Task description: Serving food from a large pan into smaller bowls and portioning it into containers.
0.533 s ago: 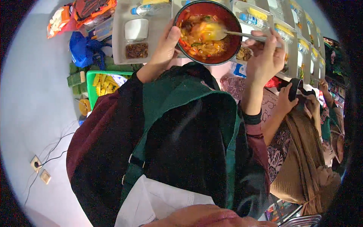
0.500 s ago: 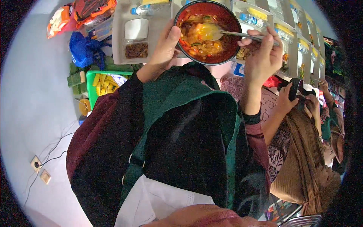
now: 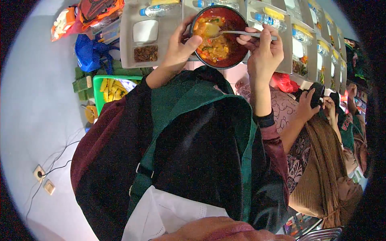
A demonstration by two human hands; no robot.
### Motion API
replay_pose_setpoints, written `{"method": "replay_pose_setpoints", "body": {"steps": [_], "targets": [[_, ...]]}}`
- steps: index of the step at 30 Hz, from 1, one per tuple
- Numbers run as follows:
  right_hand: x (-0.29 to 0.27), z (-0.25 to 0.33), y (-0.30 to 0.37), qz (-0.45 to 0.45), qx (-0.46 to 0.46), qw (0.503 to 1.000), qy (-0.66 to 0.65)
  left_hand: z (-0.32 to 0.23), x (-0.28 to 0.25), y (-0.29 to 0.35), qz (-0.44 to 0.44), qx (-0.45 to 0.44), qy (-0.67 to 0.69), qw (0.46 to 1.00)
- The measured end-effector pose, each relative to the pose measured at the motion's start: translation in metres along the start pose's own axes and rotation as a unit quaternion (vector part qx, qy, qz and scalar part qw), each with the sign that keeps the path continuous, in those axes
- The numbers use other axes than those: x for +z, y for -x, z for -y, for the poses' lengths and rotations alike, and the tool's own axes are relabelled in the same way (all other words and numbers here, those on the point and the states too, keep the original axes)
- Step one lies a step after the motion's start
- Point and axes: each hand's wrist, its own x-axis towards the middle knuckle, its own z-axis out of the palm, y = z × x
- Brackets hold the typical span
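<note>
My left hand [image 3: 183, 46] grips the left rim of a round bowl [image 3: 235, 54], dark outside and reddish-brown inside, its thumb along the edge. Chunky orange-yellow stew [image 3: 217, 50] with red and green bits lies in it, mostly toward the left side. A metal spoon [image 3: 237, 33] is pinched by its handle in my right hand [image 3: 264, 50], above the bowl's right side. The spoon's head rests in the stew. Just beyond the bowl stand open meal boxes; the one at left [image 3: 128, 44] has a white rice block [image 3: 145, 31] and brown shredded food [image 3: 146, 53].
More boxes with water bottles [image 3: 270, 21] run off to the right. A green crate [image 3: 97, 86] of yellow pieces and a blue bag [image 3: 86, 54] are at my left. On my right, a person in a brown head covering [image 3: 325, 160] holds a dark bowl [image 3: 317, 94].
The bowl has tilted and shifted slightly right. My right hand has moved left with the spoon, whose head is now farther left in the stew. The stew has gathered leftward.
</note>
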Motion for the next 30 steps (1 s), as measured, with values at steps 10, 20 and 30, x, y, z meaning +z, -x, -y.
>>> {"method": "replay_pose_setpoints", "body": {"steps": [10, 20, 30], "targets": [[-0.028, -0.007, -0.009, -0.025, 0.013, 0.999, -0.045, 0.012, -0.01, 0.002, -0.025, -0.053, 0.037, 0.998], [-0.049, -0.031, -0.021, -0.042, 0.024, 0.997, -0.067, 0.035, -0.01, -0.014, -0.042, -0.082, 0.171, 0.981], [-0.077, -0.036, -0.035, -0.074, 0.004, 0.995, -0.067, 0.043, -0.032, -0.013, -0.117, -0.076, 0.148, 0.979]]}}
